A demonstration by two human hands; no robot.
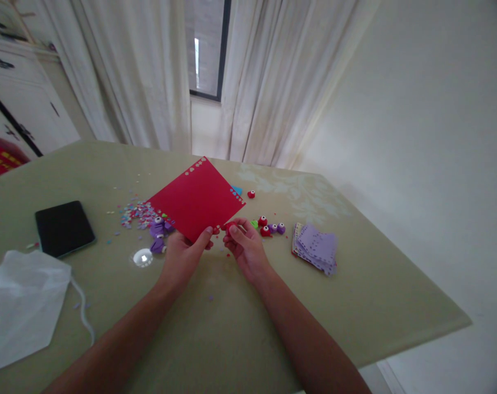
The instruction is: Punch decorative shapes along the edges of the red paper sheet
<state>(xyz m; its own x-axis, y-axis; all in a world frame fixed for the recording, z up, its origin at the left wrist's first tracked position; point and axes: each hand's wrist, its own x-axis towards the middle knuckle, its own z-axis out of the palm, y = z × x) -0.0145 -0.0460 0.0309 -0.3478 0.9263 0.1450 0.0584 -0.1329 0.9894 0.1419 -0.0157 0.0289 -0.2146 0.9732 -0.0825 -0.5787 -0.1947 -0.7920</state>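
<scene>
My left hand [185,254] pinches a red sheet of paper [194,200] near its lower edge, thumb on top. Small shaped holes run along parts of the sheet's borders. My right hand [248,246] is closed around a small red craft punch [231,227] at the sheet's near corner; fingers partly hide it. Just beyond my right hand lie red punches [263,221], purple punches [281,228] and a bit of a green one [254,224]. More purple punches [158,244] sit left of my left hand, beside a heap of tiny coloured paper cutouts [139,214].
A stack of punched purple paper [317,246] lies to the right. On the left are a dark tablet [65,227] and a white face mask [22,306]. A round shiny clear object [142,258] rests near my left wrist. One red punch [251,194] stands farther back.
</scene>
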